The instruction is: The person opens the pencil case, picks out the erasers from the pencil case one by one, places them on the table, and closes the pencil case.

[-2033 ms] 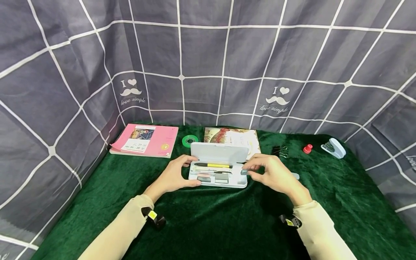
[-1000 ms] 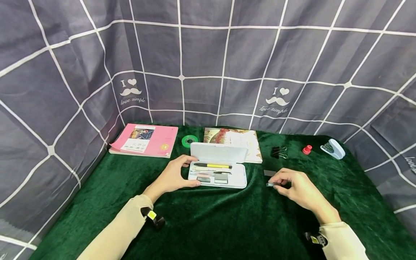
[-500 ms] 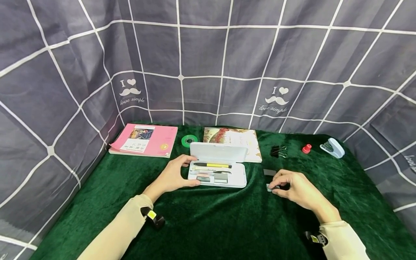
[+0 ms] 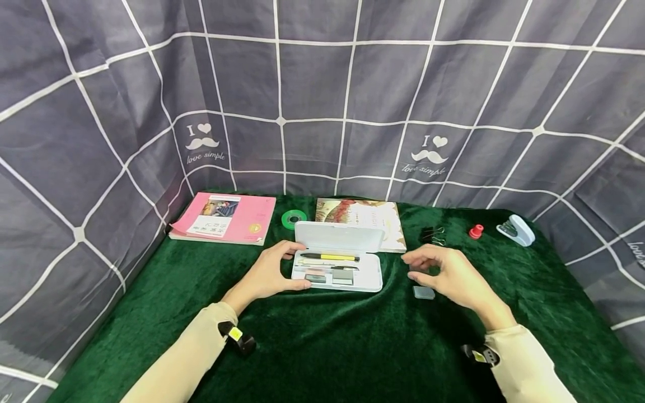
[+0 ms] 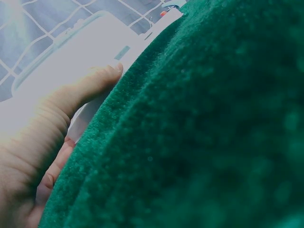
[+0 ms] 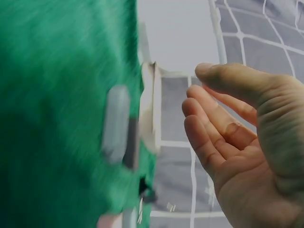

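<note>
A white pencil case (image 4: 370, 273) lies open on the green cloth, lid (image 4: 339, 236) raised at the back. It holds a yellow and black pen (image 4: 330, 257) and some grey items. My left hand (image 4: 282, 268) grips the case's left end, fingers behind and thumb in front. The left wrist view shows the thumb (image 5: 95, 80) pressed on the white case (image 5: 71, 52). My right hand (image 4: 420, 267) hovers open to the right of the case and holds nothing. A small grey eraser (image 4: 424, 292) lies on the cloth just below it. The right wrist view shows that eraser (image 6: 116, 121) beside the relaxed fingers (image 6: 213, 123).
Along the back lie a pink book (image 4: 224, 217), a green tape roll (image 4: 294, 218), a patterned book (image 4: 368, 215), black binder clips (image 4: 433, 235), a small red piece (image 4: 476, 230) and a pale stapler (image 4: 516, 229). Grey checked fabric (image 4: 322, 101) walls the table in.
My right hand carried the grey eraser from the case to the cloth on the right, set it down, let go and lifted away open. The left hand has stayed on the case.
</note>
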### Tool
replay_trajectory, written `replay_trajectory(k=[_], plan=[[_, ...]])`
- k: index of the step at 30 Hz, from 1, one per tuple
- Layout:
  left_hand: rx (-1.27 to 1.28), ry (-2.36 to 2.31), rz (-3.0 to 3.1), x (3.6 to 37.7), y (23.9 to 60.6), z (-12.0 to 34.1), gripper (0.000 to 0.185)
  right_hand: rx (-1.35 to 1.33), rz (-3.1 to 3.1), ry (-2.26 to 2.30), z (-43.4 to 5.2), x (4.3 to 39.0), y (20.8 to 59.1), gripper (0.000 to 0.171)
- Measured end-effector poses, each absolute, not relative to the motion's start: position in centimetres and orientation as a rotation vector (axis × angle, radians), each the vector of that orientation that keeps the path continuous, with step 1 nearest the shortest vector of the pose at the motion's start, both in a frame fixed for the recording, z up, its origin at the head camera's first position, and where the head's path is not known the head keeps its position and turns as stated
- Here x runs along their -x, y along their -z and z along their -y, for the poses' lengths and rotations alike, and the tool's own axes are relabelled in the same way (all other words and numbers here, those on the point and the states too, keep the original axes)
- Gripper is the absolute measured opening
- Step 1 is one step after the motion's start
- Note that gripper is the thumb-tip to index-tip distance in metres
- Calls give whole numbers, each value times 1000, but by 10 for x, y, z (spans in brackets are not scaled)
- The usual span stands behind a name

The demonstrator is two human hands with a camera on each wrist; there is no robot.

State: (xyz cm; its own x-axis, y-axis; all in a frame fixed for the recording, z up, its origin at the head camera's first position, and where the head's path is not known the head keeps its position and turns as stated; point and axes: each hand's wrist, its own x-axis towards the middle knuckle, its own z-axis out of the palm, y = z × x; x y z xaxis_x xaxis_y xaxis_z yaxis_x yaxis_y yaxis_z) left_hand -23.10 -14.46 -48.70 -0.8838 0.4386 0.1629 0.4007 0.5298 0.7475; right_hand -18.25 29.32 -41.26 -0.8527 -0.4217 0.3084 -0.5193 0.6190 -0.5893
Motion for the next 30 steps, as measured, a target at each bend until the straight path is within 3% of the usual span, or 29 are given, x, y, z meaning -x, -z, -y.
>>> replay_trajectory(k=[17,30], plan=[[-787,-1314,-2719,233,486,144,84,-1015,2689,-1116,-191,208,417,28],[-772,-1296,-2719,233,489,145,84,-1098,2723,-906,-172,206,438,26]])
